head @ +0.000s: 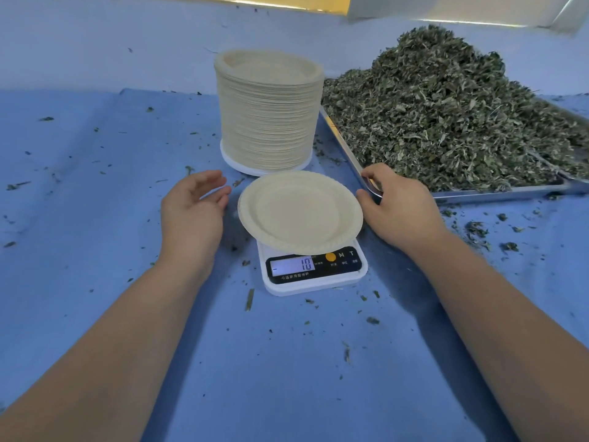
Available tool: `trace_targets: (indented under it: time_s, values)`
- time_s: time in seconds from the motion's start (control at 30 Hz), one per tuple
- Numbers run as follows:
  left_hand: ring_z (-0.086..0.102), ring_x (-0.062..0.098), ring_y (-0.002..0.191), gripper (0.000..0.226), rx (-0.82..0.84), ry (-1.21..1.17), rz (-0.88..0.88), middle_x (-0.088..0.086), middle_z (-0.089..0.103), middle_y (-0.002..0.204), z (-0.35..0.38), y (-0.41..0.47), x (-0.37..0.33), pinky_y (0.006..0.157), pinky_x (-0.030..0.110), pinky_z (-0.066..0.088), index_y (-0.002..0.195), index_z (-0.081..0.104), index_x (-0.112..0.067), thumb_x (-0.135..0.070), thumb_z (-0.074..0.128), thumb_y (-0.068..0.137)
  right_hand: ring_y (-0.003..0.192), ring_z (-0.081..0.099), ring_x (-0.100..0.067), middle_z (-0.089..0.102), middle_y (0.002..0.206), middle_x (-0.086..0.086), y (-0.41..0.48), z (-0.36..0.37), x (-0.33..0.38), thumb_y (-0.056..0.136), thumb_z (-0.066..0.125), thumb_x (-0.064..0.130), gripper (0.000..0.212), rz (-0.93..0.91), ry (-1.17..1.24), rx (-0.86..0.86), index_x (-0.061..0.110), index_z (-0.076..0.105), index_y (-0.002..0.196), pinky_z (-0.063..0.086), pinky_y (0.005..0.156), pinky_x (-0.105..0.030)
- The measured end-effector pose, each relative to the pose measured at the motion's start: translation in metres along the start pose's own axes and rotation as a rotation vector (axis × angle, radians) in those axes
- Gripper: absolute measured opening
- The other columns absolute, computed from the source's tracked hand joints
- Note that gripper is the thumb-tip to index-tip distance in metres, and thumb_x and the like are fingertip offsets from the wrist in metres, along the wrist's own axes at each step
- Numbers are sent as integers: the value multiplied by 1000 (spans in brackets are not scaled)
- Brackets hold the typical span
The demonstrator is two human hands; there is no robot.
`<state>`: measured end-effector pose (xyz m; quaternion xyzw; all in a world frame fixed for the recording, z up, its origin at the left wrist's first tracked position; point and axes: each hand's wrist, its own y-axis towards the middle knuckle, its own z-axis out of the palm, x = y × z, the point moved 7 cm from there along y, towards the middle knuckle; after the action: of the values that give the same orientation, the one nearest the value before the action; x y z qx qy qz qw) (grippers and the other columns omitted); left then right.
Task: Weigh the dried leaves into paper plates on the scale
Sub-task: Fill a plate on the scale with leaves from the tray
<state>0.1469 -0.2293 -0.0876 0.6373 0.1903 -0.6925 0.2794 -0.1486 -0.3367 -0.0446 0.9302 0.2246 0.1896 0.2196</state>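
An empty cream paper plate [299, 212] sits on a white digital scale [314, 272] whose display reads 10 with a minus sign. My left hand [194, 208] hovers just left of the plate, fingers relaxed and slightly curled, holding nothing. My right hand [398, 205] rests to the right of the plate, its fingers curled round the near corner of the metal tray [497, 193]. A big heap of dried green leaves [446, 116] fills that tray. A tall stack of paper plates [267, 116] stands behind the scale.
A blue cloth [95, 186] covers the table, with leaf crumbs scattered over it, thickest to the right of the scale [478, 231]. The tray runs off the right edge of view. A pale wall rises behind the table.
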Motion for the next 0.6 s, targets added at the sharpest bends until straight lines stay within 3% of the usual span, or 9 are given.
trace_targets:
  time_s: [0.1, 0.23, 0.33, 0.47, 0.6]
  values:
    - [70, 8, 112, 35, 5, -171, -109, -4, 72, 119, 7, -7, -2, 100, 24, 55, 105, 71, -23, -2, 46, 94, 60, 55, -21, 60, 75, 5, 0, 1, -1, 97, 55, 39, 30, 3, -15, 0, 23, 56, 121, 35, 60, -30]
    - [64, 5, 106, 28, 74, -103, -123, -17, 66, 124, 26, -16, -5, 95, 26, 50, 106, 67, -38, -30, 52, 84, 61, 54, -22, 58, 76, 5, 1, 0, -1, 97, 56, 38, 30, 0, -19, 5, 21, 56, 121, 35, 61, -30]
    - [60, 8, 114, 33, 111, -35, -113, -20, 61, 130, 32, -21, -5, 96, 31, 45, 111, 62, -45, -34, 57, 80, 65, 58, -28, 62, 78, 0, 0, 0, 1, 97, 56, 35, 29, -12, -28, 7, 17, 56, 120, 38, 65, -33]
    - [55, -10, 114, 45, 157, -5, -65, -27, 57, 122, 37, -23, -8, 90, 20, 43, 118, 59, -44, -33, 60, 75, 66, 60, -31, 64, 79, -4, 0, 0, 4, 97, 56, 34, 30, -11, -45, 26, 16, 55, 121, 40, 67, -35]
    - [49, -6, 127, 52, 171, 9, -51, -26, 53, 127, 39, -24, -7, 93, 20, 40, 125, 57, -40, -30, 58, 74, 67, 59, -30, 63, 80, -2, -1, -2, 2, 97, 55, 34, 31, -3, -18, 20, 17, 55, 123, 38, 70, -34]
